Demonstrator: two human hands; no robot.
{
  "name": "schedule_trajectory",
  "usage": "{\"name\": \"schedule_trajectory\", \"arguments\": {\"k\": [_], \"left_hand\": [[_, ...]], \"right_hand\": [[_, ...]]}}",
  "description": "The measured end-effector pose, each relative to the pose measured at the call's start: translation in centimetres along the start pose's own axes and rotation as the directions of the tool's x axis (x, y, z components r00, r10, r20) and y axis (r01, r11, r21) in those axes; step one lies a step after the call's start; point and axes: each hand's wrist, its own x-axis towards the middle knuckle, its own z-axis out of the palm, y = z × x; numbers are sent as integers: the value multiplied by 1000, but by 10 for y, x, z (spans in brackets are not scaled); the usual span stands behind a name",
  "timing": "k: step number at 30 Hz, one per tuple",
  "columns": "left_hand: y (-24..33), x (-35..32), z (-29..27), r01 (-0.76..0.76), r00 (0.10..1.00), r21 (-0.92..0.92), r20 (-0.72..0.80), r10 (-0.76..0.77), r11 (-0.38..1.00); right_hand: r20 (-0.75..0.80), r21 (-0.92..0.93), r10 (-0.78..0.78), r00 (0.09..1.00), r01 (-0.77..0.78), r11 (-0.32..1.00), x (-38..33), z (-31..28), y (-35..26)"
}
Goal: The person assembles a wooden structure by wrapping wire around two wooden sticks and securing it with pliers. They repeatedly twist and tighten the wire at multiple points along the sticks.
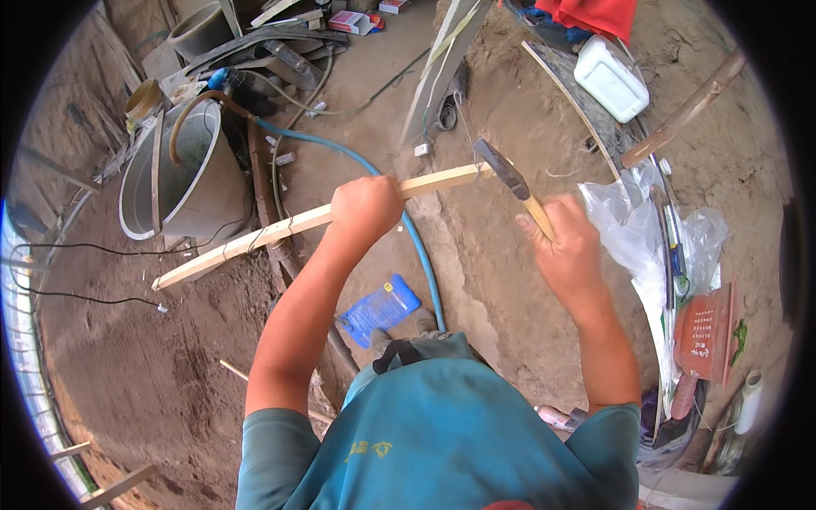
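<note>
My left hand [367, 204] is closed round a long, pale strip of wood [293, 225], which slants from the lower left up to the right in front of me. Dark wire or cord is wound about the strip left of that hand. A hammer [507, 172] with a dark metal head and a wooden handle is gripped in my right hand [571, 242]. Its head is at the strip's right end; whether the two touch, I cannot tell. Thin wire [463, 119] rises near that same end.
A large grey tub [229, 183] stands at the left, with a blue hose [416, 238] running from near it toward my feet. On the ground lies a blue packet [380, 310]. Clear plastic sheeting [633, 212], a white jug [610, 81] and a reddish packet [704, 336] are at the right.
</note>
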Motion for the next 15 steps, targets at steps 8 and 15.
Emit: {"name": "schedule_trajectory", "arguments": {"k": [8,15], "left_hand": [[9,-9,-1,-34,999,6,-6,34,999],[30,-6,-3,-69,997,12,15,69,998]], "right_hand": [[67,263,464,883,-464,846,5,40,47],[-224,406,512,830,-398,823,25,100,44]]}}
